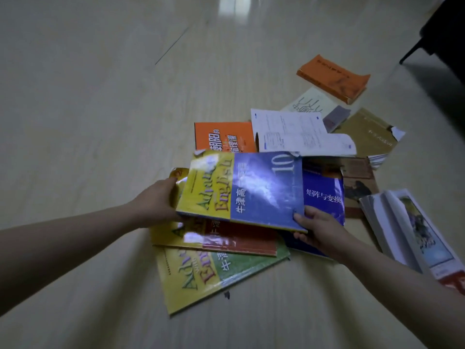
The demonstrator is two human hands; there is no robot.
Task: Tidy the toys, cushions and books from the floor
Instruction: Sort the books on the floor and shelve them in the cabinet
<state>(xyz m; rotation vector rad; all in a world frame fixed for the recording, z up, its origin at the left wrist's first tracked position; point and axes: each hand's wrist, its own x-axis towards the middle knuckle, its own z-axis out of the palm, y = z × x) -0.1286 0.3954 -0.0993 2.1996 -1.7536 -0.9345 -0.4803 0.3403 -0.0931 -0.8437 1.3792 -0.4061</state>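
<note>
Head view: both hands' fingers grasp blue-yellow book [242,188] above pale, seemingly glossy floor [88,109].

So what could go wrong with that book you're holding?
The glossy yellow-and-blue textbook is pinched only at its edges by the left hand and right hand, so it might slip. Its torn top corner could rip further. Lifting it may also nudge the open white booklet touching its far edge.

Dim, cool light over my floor [88,122], pale window glare streaking its far end, white sheen on the glossy blue and yellow book [241,187] in my hands, soft overall blur, edges bowed by the wide lens, dark top-right corner
</note>
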